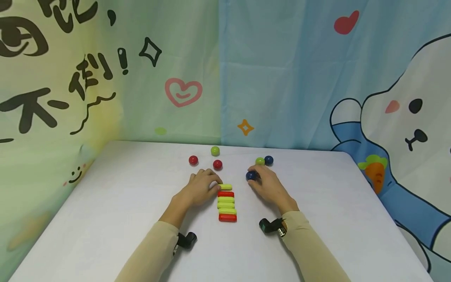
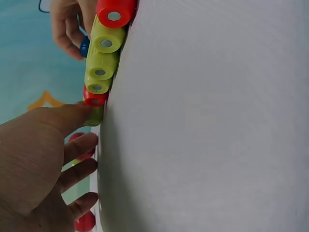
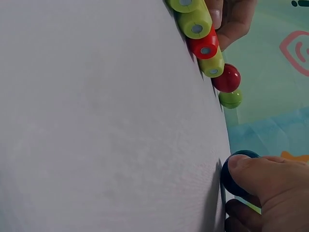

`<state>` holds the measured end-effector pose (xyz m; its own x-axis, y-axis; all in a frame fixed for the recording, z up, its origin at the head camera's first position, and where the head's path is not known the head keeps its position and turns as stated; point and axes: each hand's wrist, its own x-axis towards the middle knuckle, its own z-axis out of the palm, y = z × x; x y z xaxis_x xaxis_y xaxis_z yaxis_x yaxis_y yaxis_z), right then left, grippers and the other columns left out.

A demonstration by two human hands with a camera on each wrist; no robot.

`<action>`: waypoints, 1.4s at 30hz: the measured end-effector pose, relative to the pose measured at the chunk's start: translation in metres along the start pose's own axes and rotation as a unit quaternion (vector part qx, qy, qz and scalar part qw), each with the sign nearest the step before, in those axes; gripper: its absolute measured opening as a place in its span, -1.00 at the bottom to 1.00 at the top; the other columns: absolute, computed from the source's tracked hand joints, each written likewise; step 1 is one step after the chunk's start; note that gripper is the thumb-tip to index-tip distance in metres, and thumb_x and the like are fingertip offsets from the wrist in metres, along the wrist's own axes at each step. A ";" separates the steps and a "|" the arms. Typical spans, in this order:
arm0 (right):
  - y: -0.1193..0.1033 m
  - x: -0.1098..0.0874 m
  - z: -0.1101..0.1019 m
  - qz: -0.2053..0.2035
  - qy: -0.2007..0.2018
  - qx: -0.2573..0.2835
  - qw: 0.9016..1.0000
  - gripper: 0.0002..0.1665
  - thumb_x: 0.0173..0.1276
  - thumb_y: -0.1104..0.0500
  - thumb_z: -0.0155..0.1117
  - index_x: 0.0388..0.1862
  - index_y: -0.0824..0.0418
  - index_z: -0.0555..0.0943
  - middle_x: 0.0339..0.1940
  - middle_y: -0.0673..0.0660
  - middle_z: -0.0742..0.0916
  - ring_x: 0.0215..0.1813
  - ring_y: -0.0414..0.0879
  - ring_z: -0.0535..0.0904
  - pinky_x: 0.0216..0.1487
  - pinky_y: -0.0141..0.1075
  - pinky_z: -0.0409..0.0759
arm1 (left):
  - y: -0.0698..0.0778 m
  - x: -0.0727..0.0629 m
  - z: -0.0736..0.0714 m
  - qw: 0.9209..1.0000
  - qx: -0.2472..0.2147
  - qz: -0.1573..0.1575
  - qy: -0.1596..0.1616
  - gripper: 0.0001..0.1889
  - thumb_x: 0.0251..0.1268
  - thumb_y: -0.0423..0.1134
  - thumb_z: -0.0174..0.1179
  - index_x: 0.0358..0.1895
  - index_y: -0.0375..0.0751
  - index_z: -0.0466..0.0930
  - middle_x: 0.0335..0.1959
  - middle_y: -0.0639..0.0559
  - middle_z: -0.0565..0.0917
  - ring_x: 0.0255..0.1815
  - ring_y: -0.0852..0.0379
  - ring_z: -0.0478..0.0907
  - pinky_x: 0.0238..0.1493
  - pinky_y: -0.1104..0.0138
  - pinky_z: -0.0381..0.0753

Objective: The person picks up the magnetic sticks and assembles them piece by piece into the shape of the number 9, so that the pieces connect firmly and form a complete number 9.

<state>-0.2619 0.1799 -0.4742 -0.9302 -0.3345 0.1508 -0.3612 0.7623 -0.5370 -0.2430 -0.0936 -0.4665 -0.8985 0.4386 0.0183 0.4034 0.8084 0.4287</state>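
Tabletop (image 1: 299, 246), white, shown at a two-handed moment. Your left hand (image 1: 201, 188) has thumb and forefinger about the left end of the lone yellow-green rod (image 1: 226, 187), apparently pinching it; the other fingers are spread. Your right hand (image 1: 270, 187) grips a dark blue ball (image 1: 251, 176) between thumb and fingers, to the right of that rod and apart from it. Whether the ball is raised from the tabletop cannot be told.

Just nearer to you than the lone rod, across a narrow gap, lies a row of five rods (image 1: 226, 205), red at both ends and yellow-green between. Note the chief hazard: because the rods lie so close, drawing the lone rod toward you would likely bump the row and skew it. The gripped ball, being round, may slip and roll if your thumb slackens or presses off-centre. Should the grey end discs (image 2: 114, 16), seen from the left wrist, prove magnetic, a rod might snap to a neighbour or turn in your fingers. Beyond your right hand, a green ball (image 1: 259, 161) sits beside a second blue ball (image 1: 269, 160); a careless knuckle could set both rolling. The nearer red ball (image 1: 217, 165), just beyond your left hand, runs the same risk.
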 end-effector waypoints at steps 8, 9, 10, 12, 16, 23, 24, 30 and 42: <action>-0.002 -0.003 -0.001 0.014 -0.021 0.003 1.000 -0.47 0.48 0.16 0.33 0.37 0.21 0.51 0.37 0.23 0.61 0.44 0.16 0.48 0.47 0.05 0.37 | -0.002 0.007 0.002 1.000 0.002 0.000 -0.001 -0.76 0.51 -0.07 0.20 0.12 0.03 0.69 0.24 -0.01 0.57 0.24 -0.05 0.40 0.18 0.00 0.37; -0.002 -0.003 0.000 0.013 -0.024 0.007 1.000 -0.48 0.48 0.16 0.33 0.37 0.20 0.51 0.36 0.22 0.61 0.44 0.16 0.49 0.46 0.05 0.38 | -0.002 0.008 0.002 1.000 0.001 -0.001 -0.001 -0.76 0.51 -0.08 0.20 0.12 0.03 0.69 0.25 -0.02 0.57 0.26 -0.06 0.40 0.19 -0.01 0.37; -0.003 -0.003 0.000 0.011 -0.028 0.011 0.999 -0.48 0.48 0.16 0.33 0.37 0.20 0.51 0.36 0.22 0.61 0.43 0.16 0.49 0.46 0.05 0.39 | -0.002 0.009 0.002 1.000 0.001 -0.003 -0.001 -0.76 0.51 -0.08 0.20 0.12 0.02 0.69 0.26 -0.02 0.57 0.27 -0.07 0.40 0.19 -0.01 0.37; -0.003 -0.003 0.002 0.007 -0.034 0.018 0.999 -0.49 0.48 0.17 0.33 0.36 0.18 0.51 0.35 0.20 0.62 0.42 0.14 0.51 0.45 0.04 0.40 | -0.002 0.010 0.003 1.000 0.001 -0.008 -0.001 -0.76 0.50 -0.09 0.21 0.11 0.02 0.68 0.26 -0.03 0.56 0.28 -0.07 0.40 0.20 -0.01 0.37; -0.003 -0.004 0.004 0.008 -0.034 0.020 0.999 -0.51 0.47 0.18 0.33 0.35 0.15 0.52 0.33 0.17 0.64 0.41 0.12 0.53 0.44 0.03 0.41 | -0.001 0.013 0.005 1.000 -0.002 -0.009 -0.001 -0.76 0.51 -0.09 0.20 0.12 0.01 0.67 0.21 -0.02 0.57 0.26 -0.05 0.40 0.18 0.00 0.39; -0.002 -0.007 0.003 0.015 -0.030 0.028 0.999 -0.53 0.46 0.18 0.34 0.31 0.11 0.54 0.32 0.15 0.66 0.40 0.11 0.54 0.45 0.03 0.41 | 0.002 0.017 0.007 1.000 -0.010 -0.018 0.004 -0.74 0.53 -0.09 0.18 0.15 0.00 0.66 0.17 0.02 0.58 0.24 -0.02 0.40 0.17 0.03 0.38; -0.002 -0.007 0.003 0.014 -0.031 0.030 0.999 -0.54 0.46 0.18 0.35 0.31 0.10 0.54 0.31 0.15 0.66 0.40 0.11 0.54 0.45 0.03 0.41 | 0.002 0.017 0.007 1.000 -0.012 -0.019 0.005 -0.74 0.53 -0.09 0.18 0.15 -0.01 0.66 0.16 0.02 0.58 0.23 -0.02 0.40 0.17 0.03 0.38; -0.003 -0.008 0.003 0.008 -0.030 0.054 0.998 -0.54 0.42 0.20 0.39 0.27 0.10 0.55 0.27 0.13 0.69 0.37 0.10 0.57 0.43 0.03 0.42 | 0.004 0.020 0.006 1.000 -0.022 -0.017 0.008 -0.74 0.53 -0.10 0.17 0.15 -0.03 0.64 0.11 0.03 0.60 0.20 -0.02 0.41 0.14 0.05 0.38; -0.004 -0.007 0.007 -0.017 -0.027 0.064 0.997 -0.54 0.41 0.21 0.40 0.25 0.11 0.56 0.24 0.11 0.72 0.32 0.05 0.61 0.42 -0.01 0.45 | 0.009 0.025 0.012 0.998 -0.048 -0.027 0.028 -0.78 0.53 -0.12 0.18 0.13 0.03 0.64 0.05 0.07 0.62 0.13 -0.04 0.43 0.10 -0.05 0.27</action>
<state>-0.2532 0.1755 -0.4786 -0.9114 -0.3911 0.1281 -0.3784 0.6742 -0.6342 -0.2592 -0.0704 -0.4728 -0.9275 0.3715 0.0422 0.3390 0.7878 0.5142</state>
